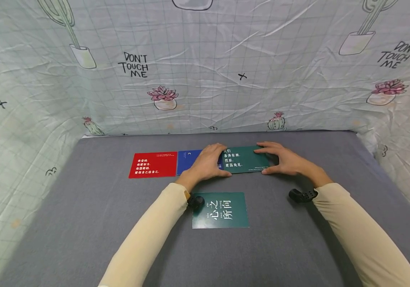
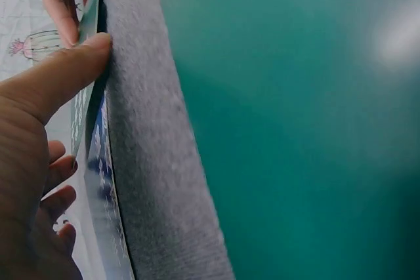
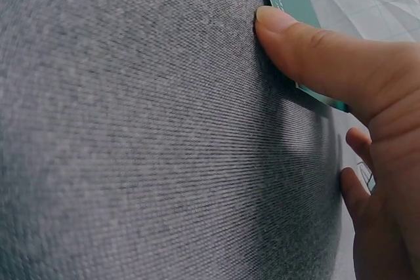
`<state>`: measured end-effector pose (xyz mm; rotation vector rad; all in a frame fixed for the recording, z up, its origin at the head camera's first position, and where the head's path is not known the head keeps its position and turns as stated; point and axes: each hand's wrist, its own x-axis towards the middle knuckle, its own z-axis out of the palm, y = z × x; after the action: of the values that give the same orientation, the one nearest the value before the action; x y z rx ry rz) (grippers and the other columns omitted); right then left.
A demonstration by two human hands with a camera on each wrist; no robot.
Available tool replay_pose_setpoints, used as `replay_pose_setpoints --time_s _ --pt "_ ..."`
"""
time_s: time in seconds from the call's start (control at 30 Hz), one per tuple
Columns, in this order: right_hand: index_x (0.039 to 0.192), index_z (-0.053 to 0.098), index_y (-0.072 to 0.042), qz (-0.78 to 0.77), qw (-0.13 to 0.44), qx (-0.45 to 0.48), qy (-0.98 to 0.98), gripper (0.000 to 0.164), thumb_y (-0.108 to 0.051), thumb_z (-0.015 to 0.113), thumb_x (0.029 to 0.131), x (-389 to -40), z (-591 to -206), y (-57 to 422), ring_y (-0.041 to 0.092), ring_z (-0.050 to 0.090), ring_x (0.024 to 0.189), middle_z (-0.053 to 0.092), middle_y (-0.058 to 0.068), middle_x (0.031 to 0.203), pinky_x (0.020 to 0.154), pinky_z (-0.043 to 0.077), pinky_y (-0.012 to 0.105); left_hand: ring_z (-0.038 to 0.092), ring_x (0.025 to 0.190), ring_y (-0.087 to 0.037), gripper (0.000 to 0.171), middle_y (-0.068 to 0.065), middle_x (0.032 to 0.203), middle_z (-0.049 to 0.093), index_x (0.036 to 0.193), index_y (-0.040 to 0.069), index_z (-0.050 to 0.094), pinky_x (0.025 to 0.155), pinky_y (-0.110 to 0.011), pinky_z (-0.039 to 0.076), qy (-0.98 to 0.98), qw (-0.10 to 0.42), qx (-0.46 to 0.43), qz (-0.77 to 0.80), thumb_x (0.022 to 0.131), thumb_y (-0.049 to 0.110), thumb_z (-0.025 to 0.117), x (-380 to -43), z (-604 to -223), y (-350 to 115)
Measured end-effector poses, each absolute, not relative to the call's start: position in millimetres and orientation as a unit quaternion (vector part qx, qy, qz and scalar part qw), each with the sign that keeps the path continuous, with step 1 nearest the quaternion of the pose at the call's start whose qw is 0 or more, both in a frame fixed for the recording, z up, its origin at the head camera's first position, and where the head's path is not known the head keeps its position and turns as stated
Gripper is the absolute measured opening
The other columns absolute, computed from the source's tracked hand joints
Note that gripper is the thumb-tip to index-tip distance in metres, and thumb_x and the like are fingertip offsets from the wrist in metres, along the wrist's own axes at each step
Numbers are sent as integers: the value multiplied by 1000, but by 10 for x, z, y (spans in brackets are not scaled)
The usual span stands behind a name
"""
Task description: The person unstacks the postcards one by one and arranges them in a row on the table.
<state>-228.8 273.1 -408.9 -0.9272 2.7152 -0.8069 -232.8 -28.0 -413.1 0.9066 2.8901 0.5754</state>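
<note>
In the head view a green card [image 1: 245, 160] with white Chinese writing is at the right end of a row of cards. My left hand [image 1: 208, 162] holds its left end, thumb at the near edge and fingers toward the far edge. With my right hand [image 1: 284, 159] I hold the right end the same way. Left of it, a blue card [image 1: 187, 160] is partly hidden by my left hand; the green card's left end overlaps it in the left wrist view. A red card [image 1: 153, 165] lies beside the blue one. The right thumb [image 3: 279, 24] presses the green card's near edge.
Nearer me, a second green card [image 1: 222, 221] with large white characters lies on the grey cloth [image 1: 83, 231], partly under my left wrist's black camera [image 1: 196, 203]. A patterned curtain [image 1: 205, 52] hangs behind and at both sides.
</note>
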Motion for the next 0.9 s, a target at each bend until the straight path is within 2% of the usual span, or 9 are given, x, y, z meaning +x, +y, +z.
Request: replay_pose_setpoints --time_s 0.33,0.9 --pt "140 49 -11 -264 94 -305 910 72 -35 78 80 -2327 -4135 2738 38 12 142 27 13 154 107 15 64 23 141 -23 86 -7 147 39 143 8 42 116 -37 9 937 41 302 173 75 50 76 -2358 -4105 -279" --pt "141 48 -11 -262 101 -311 908 72 -35 77 80 -2369 -4158 2758 38 11 142 26 14 154 107 13 64 20 142 -24 81 -6 150 37 142 12 45 116 -43 9 940 49 299 155 78 52 74 -2379 -4137 -274"
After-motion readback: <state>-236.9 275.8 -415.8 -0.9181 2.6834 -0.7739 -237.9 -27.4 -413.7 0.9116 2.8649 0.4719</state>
